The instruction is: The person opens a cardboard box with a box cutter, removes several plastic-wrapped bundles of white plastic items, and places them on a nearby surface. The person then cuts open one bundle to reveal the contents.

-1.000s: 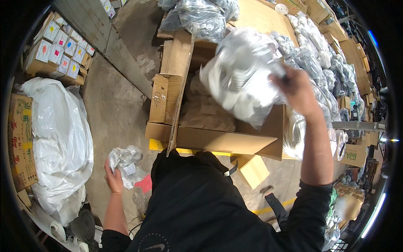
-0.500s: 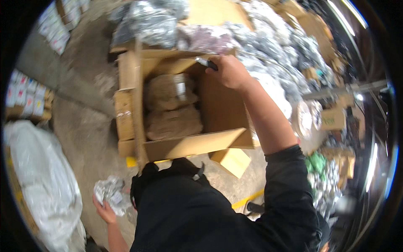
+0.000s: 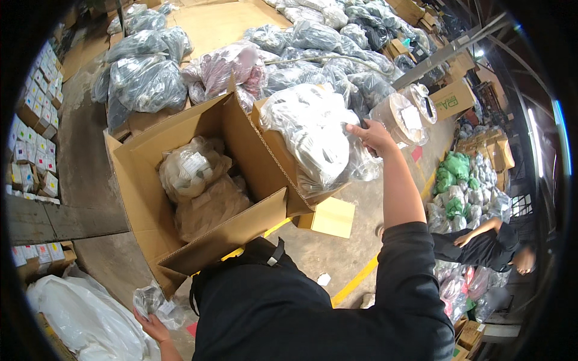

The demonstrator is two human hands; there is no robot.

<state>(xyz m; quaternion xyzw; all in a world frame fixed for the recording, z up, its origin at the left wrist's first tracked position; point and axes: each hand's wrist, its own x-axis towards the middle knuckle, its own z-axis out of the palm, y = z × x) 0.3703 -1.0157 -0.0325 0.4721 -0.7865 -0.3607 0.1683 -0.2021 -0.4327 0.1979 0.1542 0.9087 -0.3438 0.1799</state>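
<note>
My left hand (image 3: 152,327), low at the left, grips a small clear plastic bag (image 3: 161,305) whose contents I cannot make out. My right hand (image 3: 374,138) is closed round a slim dark tool (image 3: 363,124), mostly hidden by the fingers. It is beside a white plastic-wrapped bundle (image 3: 310,129). Before me stands an open cardboard box (image 3: 135,180) with its flaps raised. Inside lie a bagged bundle with a white label (image 3: 189,171) and a brownish bag (image 3: 211,207), in the lower part of the box.
Grey plastic bags (image 3: 150,81) are heaped beyond the box. Wrapped rolls (image 3: 397,117) stand at the right. A small carton (image 3: 328,216) sits on the floor near a yellow line. Large white sheeting (image 3: 84,316) lies at lower left. Another person (image 3: 487,246) is at far right.
My right hand has moved from the box's far edge rightward to the white bundle, still with the dark tool. The view has turned, so the box appears further left and tilted. My left hand keeps the bag.
</note>
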